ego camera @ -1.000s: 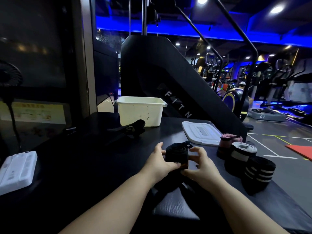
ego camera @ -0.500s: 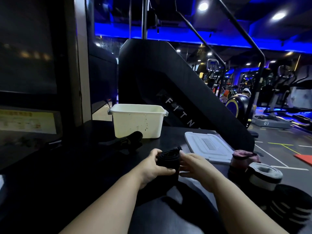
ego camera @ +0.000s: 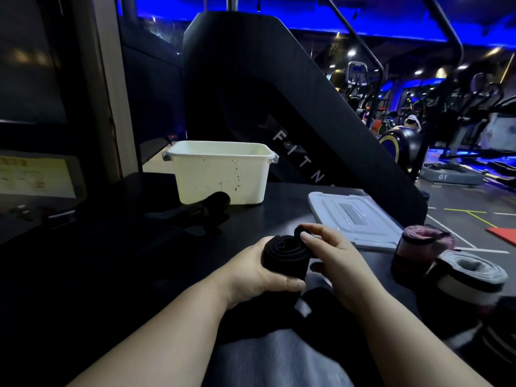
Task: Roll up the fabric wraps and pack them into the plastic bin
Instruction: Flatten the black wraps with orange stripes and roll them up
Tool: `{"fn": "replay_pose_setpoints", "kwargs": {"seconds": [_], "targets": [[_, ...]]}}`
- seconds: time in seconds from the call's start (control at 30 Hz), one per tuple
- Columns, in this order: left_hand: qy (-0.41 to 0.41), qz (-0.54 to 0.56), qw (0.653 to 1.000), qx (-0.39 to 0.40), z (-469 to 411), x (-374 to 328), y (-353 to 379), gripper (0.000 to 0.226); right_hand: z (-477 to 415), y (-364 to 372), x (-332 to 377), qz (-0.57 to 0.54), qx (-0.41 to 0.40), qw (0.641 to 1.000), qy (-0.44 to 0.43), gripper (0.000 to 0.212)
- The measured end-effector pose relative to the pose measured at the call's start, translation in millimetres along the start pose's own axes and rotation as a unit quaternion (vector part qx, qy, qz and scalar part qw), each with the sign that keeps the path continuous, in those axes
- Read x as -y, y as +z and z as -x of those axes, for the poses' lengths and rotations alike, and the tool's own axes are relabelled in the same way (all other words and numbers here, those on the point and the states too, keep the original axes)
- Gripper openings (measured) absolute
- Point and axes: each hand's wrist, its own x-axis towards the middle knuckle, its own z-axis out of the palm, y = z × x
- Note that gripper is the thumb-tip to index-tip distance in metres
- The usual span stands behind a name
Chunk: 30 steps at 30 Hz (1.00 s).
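We are in the rolling step, not yet the packing one; our left hand [ego camera: 252, 270] grips the black wrap [ego camera: 284, 254], fingers and thumb curled round the roll so that its coiled end faces up at us; our right hand [ego camera: 332, 255] pinches a small black nub at the roll's upper edge, the other fingers loosely bent beside it. The roll sits just above the table [ego camera: 111, 275], between the two hands, and a loose tail [ego camera: 307, 303] hangs from it toward us, so we judge there is more to wind. The next move calls for turning the roll while keeping the tail taut, then fastening the end, or it may spring loose. The bin [ego camera: 220, 174] stands open, well apart from the hands at the far side of the table, its lid [ego camera: 354, 216] lying flat to the right; whether anything is inside we cannot tell. Both forearms reach forward and angle inward; another black wrap [ego camera: 206, 210] lies unrolled just before the bin.
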Motion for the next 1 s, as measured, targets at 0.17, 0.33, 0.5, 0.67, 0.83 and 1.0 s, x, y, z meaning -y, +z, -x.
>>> {"fn": "replay_pose_setpoints", "kwargs": {"seconds": [0.17, 0.33, 0.5, 0.67, 0.83, 1.0], "targets": [[-0.003, -0.004, 1.000, -0.016, 0, 3, 0, 0.060, 5, 1, 3, -0.014, -0.018, 0.999, -0.022, 0.005], [0.003, -0.016, 0.999, -0.044, 0, 5, 4, 0.074, 8, -3, 2, -0.149, -0.036, 0.988, 0.000, 0.011], [0.001, -0.023, 0.998, -0.054, -1, 8, 5, 0.077, 12, -2, 7, -0.292, -0.024, 0.955, 0.044, 0.021], [0.006, -0.031, 0.998, -0.056, -2, 9, 5, 0.077, 9, -1, 9, -0.305, -0.044, 0.950, 0.058, 0.021], [0.010, -0.033, 0.998, -0.056, -3, 11, 3, 0.073, 8, -2, 8, -0.258, -0.064, 0.963, 0.044, 0.016], [0.008, -0.025, 0.997, -0.070, -5, 11, 4, 0.071, 9, -7, 12, -0.352, -0.078, 0.932, 0.031, 0.022]]}}
